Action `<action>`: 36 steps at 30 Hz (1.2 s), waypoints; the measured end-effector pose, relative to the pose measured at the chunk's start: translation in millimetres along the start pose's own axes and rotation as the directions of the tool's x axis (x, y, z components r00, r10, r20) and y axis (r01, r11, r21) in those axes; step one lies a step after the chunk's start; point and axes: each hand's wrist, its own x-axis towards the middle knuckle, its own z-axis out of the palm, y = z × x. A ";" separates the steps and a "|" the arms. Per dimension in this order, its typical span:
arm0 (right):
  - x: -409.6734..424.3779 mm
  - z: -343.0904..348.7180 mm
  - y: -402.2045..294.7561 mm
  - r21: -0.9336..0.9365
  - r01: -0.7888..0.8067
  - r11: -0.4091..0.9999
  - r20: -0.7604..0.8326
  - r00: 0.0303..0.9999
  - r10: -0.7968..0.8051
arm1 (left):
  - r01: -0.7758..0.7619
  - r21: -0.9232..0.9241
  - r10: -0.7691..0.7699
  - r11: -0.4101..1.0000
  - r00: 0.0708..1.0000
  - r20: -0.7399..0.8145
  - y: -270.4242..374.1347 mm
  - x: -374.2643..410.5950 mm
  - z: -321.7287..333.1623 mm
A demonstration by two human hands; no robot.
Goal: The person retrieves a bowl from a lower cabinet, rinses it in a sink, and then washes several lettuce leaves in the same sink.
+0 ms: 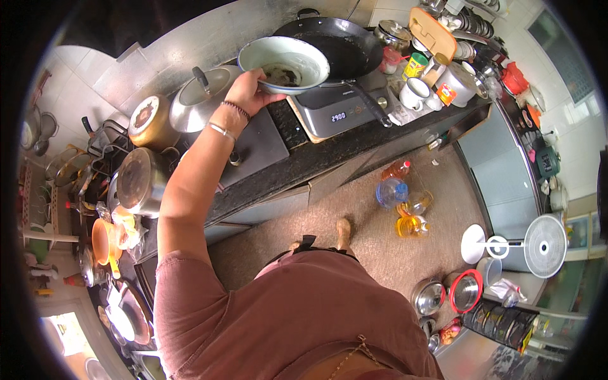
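My left hand [251, 92] grips the near rim of a white enamel basin [308, 71] with a dark rim line; a dark patch shows on its bottom. The basin is held up at the left edge of a black wok [339, 45], partly covering it. That wok sits on an induction cooker [327, 114] with a lit display, its long handle pointing toward me. Left of the basin stands a domed steel lid [190, 107] with a black knob. My right hand is out of view.
A white enamel mug [414, 94], a yellow-green tin [414, 65] and an aluminium pot [456, 85] stand right of the cooker. Upturned pots [142, 180] crowd the left counter. On the floor are several bottles [411, 225], a white fan [544, 247] and lidded pots [429, 297].
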 end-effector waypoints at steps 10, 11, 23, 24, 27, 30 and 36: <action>155.4 -141.0 -19.5 -0.039 0.309 0.950 0.013 0.951 -0.309 | -0.040 0.638 0.383 0.769 0.828 -0.410 -4.3 147.1 80.0; 179.7 -154.7 -19.8 0.360 0.121 0.925 0.048 0.988 -0.148 | -0.009 0.732 0.466 0.681 0.777 -0.424 -6.2 148.9 93.0; 285.5 -200.0 -27.2 0.237 0.090 0.967 0.181 0.974 -0.135 | -0.134 0.857 0.696 -0.498 0.527 0.487 -24.5 118.0 142.4; 276.6 -202.0 -37.6 0.192 0.110 0.975 0.217 0.964 -0.152 | -0.155 0.902 0.757 -0.403 0.498 0.424 -21.6 102.5 141.0; 254.7 -205.8 -70.0 0.081 0.244 0.966 0.359 0.897 -0.256 | -0.283 0.936 0.904 -0.207 0.311 0.294 -18.1 55.5 116.7; 335.5 -159.7 -9.9 -0.307 0.935 0.179 0.332 0.281 -0.900 | -0.334 0.854 0.827 0.399 0.534 -0.177 -28.6 -0.3 95.3; 342.9 -146.8 -105.3 -0.227 0.685 0.692 0.606 0.656 -0.450 | -0.119 -0.191 0.026 0.974 0.903 -0.428 -117.7 -177.0 37.6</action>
